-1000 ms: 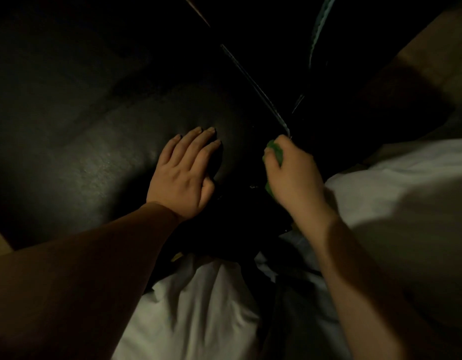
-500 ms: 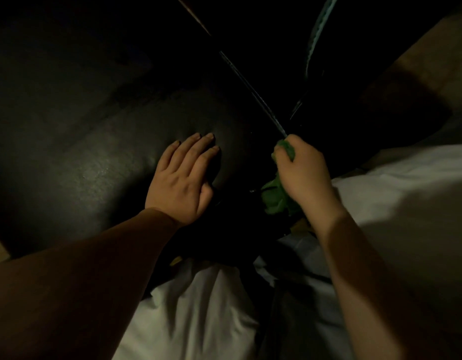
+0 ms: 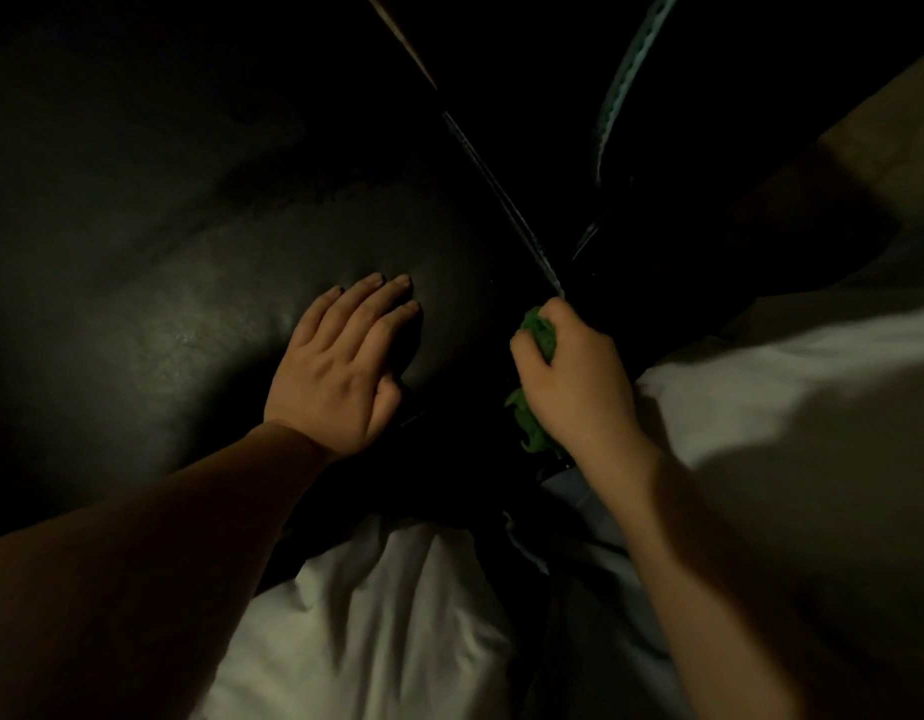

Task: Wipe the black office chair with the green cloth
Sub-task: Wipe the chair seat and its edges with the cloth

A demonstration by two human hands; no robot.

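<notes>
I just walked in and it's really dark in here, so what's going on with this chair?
A person is cleaning the black office chair. Their left hand rests flat on the padded surface, fingers straight, as if bracing it. Their right hand grips a bunched green cloth down at the cushion's right edge, beside a thin metal strip. White fabric lies in the foreground.

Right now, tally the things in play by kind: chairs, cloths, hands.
Black office chair: 1
Green cloth: 1
Hands: 2, left hand flat on the chair, right hand gripping the cloth
Total: 4
</notes>
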